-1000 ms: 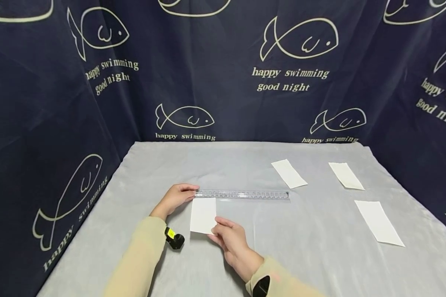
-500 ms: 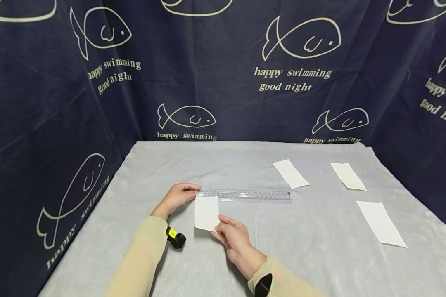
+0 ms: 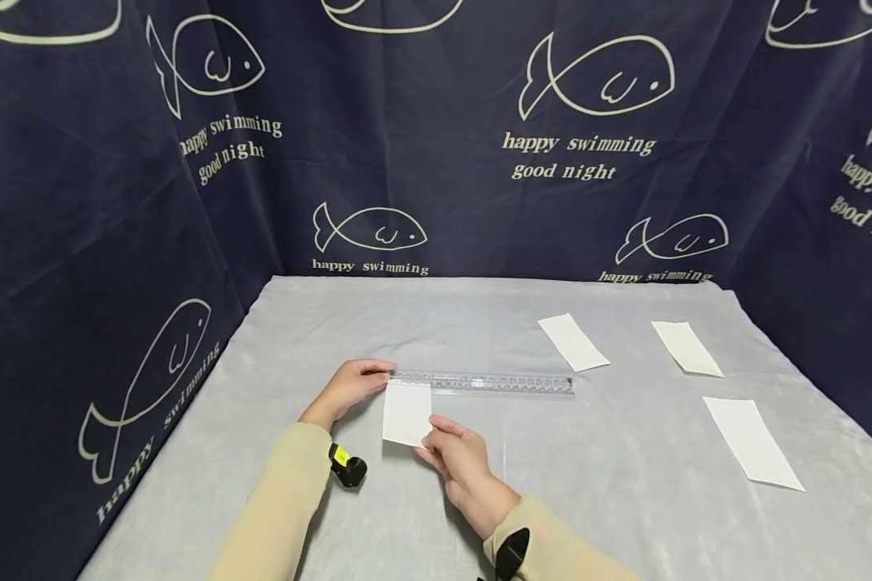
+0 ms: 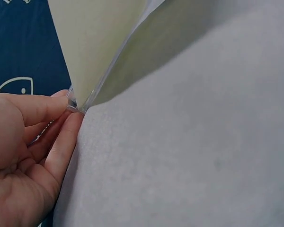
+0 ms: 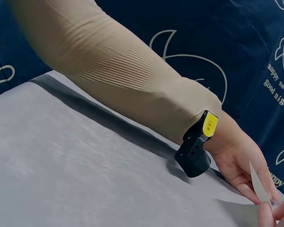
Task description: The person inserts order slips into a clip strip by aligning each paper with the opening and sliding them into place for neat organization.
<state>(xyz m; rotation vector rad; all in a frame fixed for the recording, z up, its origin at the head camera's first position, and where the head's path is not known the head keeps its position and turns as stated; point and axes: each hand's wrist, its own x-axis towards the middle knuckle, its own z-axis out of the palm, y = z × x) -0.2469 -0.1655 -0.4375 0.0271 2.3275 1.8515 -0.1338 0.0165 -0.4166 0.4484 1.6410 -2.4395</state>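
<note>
white paper [image 3: 407, 413] is being pinched at one corner by the right hand [image 3: 463, 463]; the left hand [image 3: 346, 389] is gripping the clear ruler [image 3: 483, 383] by its left end.

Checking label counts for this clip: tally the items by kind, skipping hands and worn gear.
White papers: 4 (1 in the right hand, 3 lying loose)
Clear ruler: 1 (one end in the left hand)
Total: 5
</note>
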